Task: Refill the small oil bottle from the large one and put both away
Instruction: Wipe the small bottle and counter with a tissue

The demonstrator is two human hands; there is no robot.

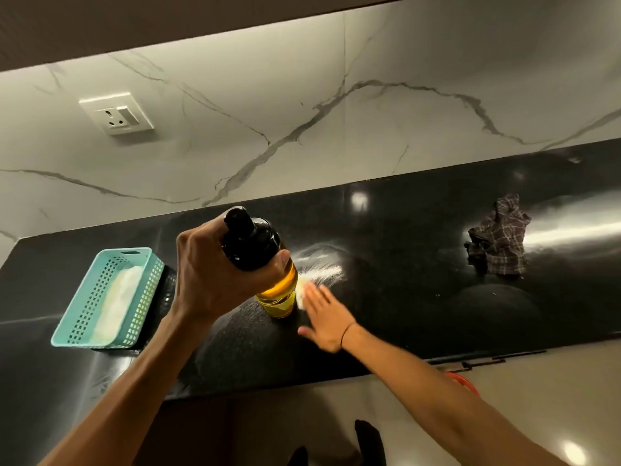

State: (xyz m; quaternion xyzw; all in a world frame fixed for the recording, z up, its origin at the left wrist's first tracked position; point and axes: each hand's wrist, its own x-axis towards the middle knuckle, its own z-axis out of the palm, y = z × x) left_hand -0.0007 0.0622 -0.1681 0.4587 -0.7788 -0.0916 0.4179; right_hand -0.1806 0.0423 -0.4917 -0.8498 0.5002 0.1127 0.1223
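Note:
My left hand (215, 274) grips the small oil bottle (275, 290) by its black spray top (250, 242) and holds it above the black counter (403, 297). The bottle is full of yellow oil. My right hand (322, 317) lies flat with straight fingers just right of the bottle. It presses a pale tissue or cloth (302, 290) onto a whitish smear (319, 264) on the counter. No large oil bottle is in view.
A teal plastic basket (84, 331) with a white lining sits on the counter at the left. A crumpled checked cloth (497, 240) lies at the right. A marble wall with a socket (117, 114) rises behind. The counter's front edge runs below my arms.

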